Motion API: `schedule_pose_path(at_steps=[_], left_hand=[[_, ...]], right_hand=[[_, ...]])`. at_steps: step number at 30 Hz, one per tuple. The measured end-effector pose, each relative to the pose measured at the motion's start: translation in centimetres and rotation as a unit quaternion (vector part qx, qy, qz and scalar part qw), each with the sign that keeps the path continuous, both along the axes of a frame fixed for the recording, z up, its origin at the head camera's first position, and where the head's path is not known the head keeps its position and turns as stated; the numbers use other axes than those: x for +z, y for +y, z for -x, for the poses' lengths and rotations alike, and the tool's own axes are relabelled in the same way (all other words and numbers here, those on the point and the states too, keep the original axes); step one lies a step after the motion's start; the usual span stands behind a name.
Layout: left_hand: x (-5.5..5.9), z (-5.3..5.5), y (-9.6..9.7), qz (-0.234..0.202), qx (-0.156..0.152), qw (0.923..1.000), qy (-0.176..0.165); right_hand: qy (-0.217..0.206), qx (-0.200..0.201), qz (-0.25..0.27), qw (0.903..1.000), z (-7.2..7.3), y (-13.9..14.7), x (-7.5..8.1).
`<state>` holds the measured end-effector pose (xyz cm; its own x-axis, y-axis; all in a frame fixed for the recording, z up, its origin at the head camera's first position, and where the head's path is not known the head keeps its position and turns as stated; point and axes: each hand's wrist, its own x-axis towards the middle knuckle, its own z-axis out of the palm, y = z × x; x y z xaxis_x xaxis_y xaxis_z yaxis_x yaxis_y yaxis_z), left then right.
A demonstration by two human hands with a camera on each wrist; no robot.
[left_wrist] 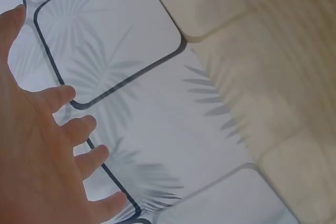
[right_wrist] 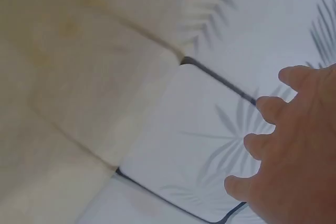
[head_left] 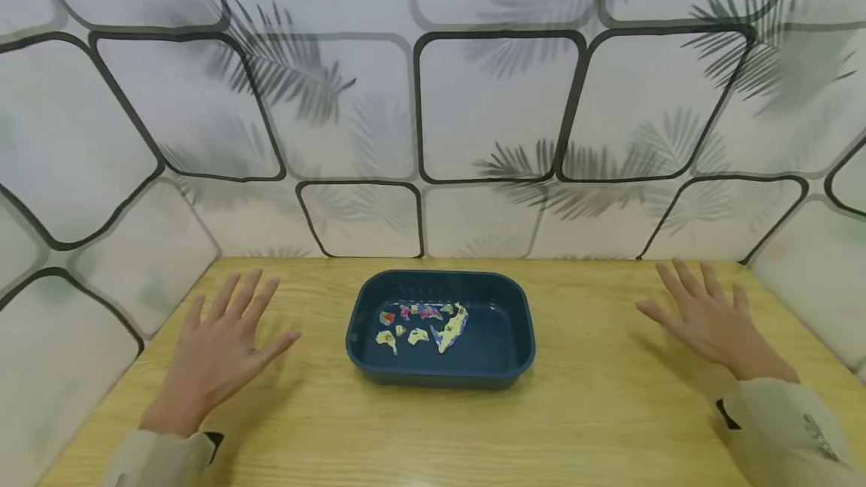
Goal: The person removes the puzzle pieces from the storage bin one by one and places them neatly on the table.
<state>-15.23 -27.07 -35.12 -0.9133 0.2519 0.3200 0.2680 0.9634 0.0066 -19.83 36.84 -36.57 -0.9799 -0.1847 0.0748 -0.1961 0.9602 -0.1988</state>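
Observation:
In the head view a dark blue rectangular tray [head_left: 497,333] sits on the wooden table. Several small flat cut-out pieces lie on its left half: a larger pale yellow and blue curved piece [head_left: 452,329], a red and green one [head_left: 386,318], and pale yellow ones [head_left: 418,336] near the front. My left hand [head_left: 223,348], fingers spread and straight, is held over the table left of the tray, apart from it. On the other side my right hand [head_left: 710,322] is likewise spread with nothing in it. Both wrist views show bare fingers against the patterned wall.
The table [head_left: 433,434] has a light wood grain. White wall covering [head_left: 497,107] with dark rounded outlines and grey leaf prints rises behind it and along both sides. Pale sleeves [head_left: 788,427] cover both forearms.

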Motion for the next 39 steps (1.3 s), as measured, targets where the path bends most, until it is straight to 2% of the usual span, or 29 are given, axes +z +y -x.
schedule_pose_path(at_steps=[6,10,16,23,30,39], left_hand=[[0.6,0.2,1.5,0.001,-0.04,0.999,-0.019],[0.3,0.3,2.4,0.005,-0.056,0.9982,-0.018],[-0.4,0.6,3.4,0.01,-0.07,0.9975,0.0],[-0.7,1.1,4.3,0.001,-0.09,0.9959,-0.01],[-1.0,1.5,5.1,-0.008,-0.107,0.9941,-0.015],[-1.3,1.8,6.1,-0.005,-0.135,0.9906,-0.016]], right_hand=[[0.024,0.035,0.015,0.999,0.5,-2.1,1.6],[0.042,0.048,0.015,0.9979,0.5,-3.6,2.2],[0.052,0.053,0.044,0.9963,0.6,-5.5,3.2],[0.084,0.068,0.062,0.9922,0.9,-7.2,4.0],[0.081,0.087,0.077,0.9899,1.4,-9.5,5.2],[0.095,0.127,0.089,0.9833,2.0,-12.8,6.0]])
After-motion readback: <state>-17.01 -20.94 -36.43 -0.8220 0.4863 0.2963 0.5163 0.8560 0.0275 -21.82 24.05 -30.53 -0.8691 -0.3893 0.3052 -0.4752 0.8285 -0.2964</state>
